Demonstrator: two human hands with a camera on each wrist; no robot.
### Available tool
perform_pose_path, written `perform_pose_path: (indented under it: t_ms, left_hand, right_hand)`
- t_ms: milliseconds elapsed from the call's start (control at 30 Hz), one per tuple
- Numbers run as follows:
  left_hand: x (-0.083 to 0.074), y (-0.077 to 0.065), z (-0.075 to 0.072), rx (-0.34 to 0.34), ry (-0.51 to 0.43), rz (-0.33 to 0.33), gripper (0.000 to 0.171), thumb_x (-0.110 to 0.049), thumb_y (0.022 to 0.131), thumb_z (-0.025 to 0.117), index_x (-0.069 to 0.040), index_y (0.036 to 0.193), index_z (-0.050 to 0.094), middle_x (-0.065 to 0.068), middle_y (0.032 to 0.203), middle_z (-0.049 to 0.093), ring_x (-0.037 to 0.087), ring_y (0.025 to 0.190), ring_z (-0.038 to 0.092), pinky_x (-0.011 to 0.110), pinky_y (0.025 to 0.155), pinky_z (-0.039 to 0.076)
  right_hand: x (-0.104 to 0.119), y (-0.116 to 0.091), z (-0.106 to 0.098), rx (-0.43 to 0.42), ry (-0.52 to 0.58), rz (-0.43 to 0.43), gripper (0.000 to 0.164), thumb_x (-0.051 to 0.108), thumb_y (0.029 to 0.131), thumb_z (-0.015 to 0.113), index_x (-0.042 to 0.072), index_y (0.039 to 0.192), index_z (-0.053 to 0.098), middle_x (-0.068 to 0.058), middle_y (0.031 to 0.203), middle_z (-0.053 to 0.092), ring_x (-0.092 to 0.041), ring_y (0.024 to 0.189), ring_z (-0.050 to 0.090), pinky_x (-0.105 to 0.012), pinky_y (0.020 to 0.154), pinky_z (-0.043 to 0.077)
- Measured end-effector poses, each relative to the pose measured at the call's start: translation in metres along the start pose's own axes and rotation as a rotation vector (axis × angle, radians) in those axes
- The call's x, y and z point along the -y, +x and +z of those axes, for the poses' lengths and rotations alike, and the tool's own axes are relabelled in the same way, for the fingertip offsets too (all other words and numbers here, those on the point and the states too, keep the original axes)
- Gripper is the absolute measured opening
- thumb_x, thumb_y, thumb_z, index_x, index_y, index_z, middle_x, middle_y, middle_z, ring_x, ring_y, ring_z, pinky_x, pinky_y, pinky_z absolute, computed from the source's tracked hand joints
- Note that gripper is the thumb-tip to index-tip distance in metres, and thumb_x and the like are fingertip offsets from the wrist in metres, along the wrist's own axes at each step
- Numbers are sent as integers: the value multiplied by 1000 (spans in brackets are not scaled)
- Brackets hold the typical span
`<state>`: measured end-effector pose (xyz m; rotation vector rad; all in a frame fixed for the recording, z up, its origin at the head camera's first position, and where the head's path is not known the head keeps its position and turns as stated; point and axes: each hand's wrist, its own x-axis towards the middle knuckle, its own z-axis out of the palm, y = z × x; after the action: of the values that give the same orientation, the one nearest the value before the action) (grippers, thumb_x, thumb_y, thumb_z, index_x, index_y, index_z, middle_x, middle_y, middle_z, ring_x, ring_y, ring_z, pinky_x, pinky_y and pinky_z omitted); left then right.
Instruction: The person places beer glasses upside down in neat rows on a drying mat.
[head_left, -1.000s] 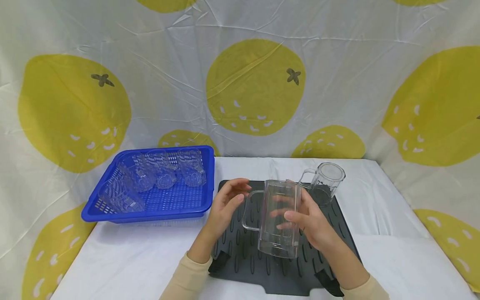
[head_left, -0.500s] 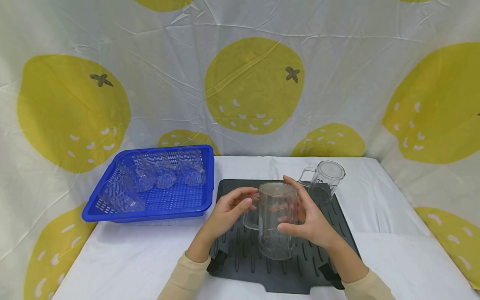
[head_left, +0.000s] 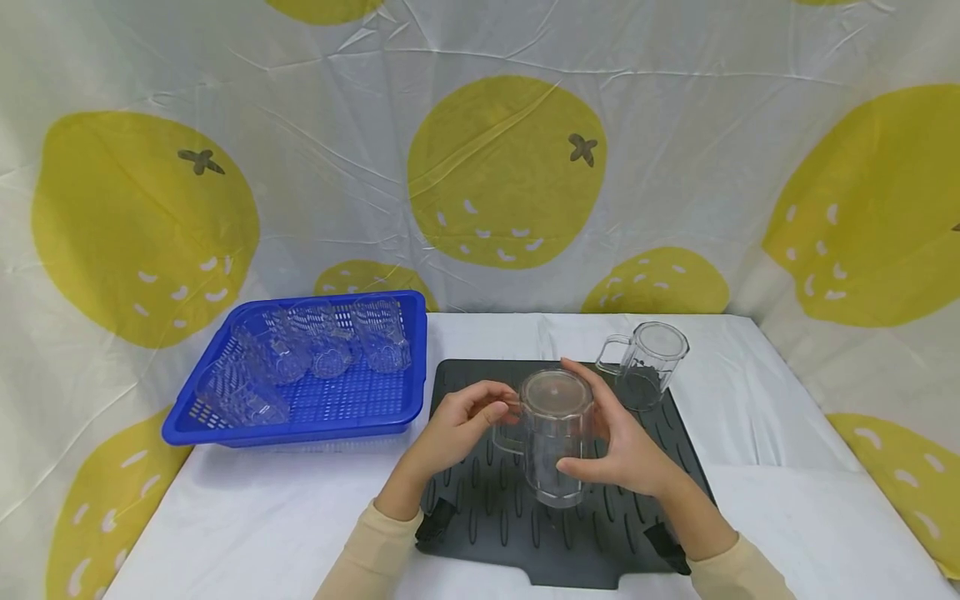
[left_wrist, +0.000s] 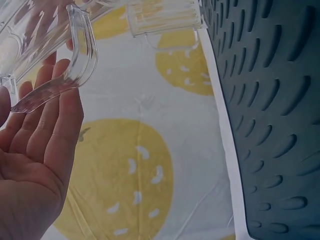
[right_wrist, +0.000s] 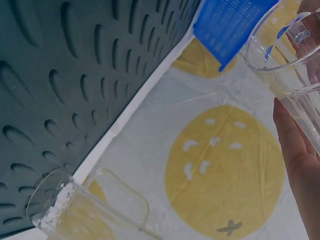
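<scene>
A clear mug (head_left: pixel 546 458) is held above a dark grey ridged drying mat (head_left: pixel 487 533), base up and rim toward the mat. My right hand (head_left: pixel 628 446) grips the mug's body from the right, thumb in front and fingers behind. From the left, my left hand (head_left: pixel 453 429) reaches to the handle (left_wrist: pixel 86 47); its fingers lie fairly straight behind the handle and the thumb is partly cut off in the left wrist view. Whether they touch the handle is hard to tell. A second clear mug (head_left: pixel 654 358) stands on the mat's far right corner, its handle pointing left.
A blue perforated basket (head_left: pixel 348 429) with several clear mugs (head_left: pixel 381 337) lying in it stands at the left on the white tablecloth (head_left: pixel 247 533). Black patches (head_left: pixel 438 521) sit on the mat's near corners. Behind the table hangs a lemon-patterned cloth (head_left: pixel 487 42).
The mug has turned in my right hand so its base now tips toward the camera. My left hand has come closer to the handle, and my right fingers have shifted on the body.
</scene>
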<state>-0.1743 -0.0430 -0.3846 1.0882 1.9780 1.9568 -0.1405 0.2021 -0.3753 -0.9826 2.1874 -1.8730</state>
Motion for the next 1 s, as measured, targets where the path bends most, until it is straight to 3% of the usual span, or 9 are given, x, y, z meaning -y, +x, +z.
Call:
perform_pose_path:
  t_ms: [100, 233, 333, 467, 733, 1000]
  left_hand:
    - [-10, 3, 3, -2, 20, -18, 22, 6, 94, 42, 11, 114, 51, 26, 107, 57, 43, 96, 58, 47, 83, 47]
    - [-12, 8, 3, -4, 80, -44, 22, 4, 94, 45, 12, 113, 52, 25, 107, 58, 41, 97, 58, 40, 84, 48]
    - [-5, 13, 1, 0, 107, -33, 22, 4, 93, 46, 11, 113, 52, 24, 107, 58, 40, 98, 58, 35, 85, 48]
    - [4, 23, 0, 1, 112, -23, 21, 3, 94, 45, 9, 112, 53, 23, 107, 58, 39, 100, 57, 39, 86, 47]
    - [23, 42, -4, -16, 116, -81, 23, -1, 95, 44, 8, 115, 53, 20, 111, 57, 31, 105, 55, 41, 90, 44]
    - [37, 57, -2, -62, 114, -140, 26, -4, 97, 43, 7, 118, 51, 21, 113, 57, 33, 109, 53, 37, 93, 42]
  right_hand:
    - [-3, -1, -2, -12, -30, 23, 98, -2, 74, 72, 14, 148, 9, -14, 131, 36, -24, 109, 52, -35, 82, 48]
    - [-6, -1, -4, -45, -120, 48, 96, 2, 74, 74, 18, 147, 13, -11, 133, 35, -20, 112, 51, -32, 87, 46]
    - [-10, 0, -7, -78, -187, 68, 95, 5, 75, 75, 22, 147, 15, -8, 135, 34, -17, 113, 50, -29, 90, 44]
    - [-14, 3, -11, -110, -224, 127, 95, 8, 75, 76, 26, 146, 15, -5, 137, 33, -18, 115, 48, -31, 91, 43]
    - [-24, 13, -19, -162, -275, 242, 94, 18, 75, 77, 32, 145, 15, -5, 139, 32, -25, 122, 40, -53, 97, 32]
    - [-41, 19, -26, -199, -322, 285, 92, 24, 76, 76, 35, 144, 15, -4, 139, 32, -26, 122, 40, -55, 94, 34]
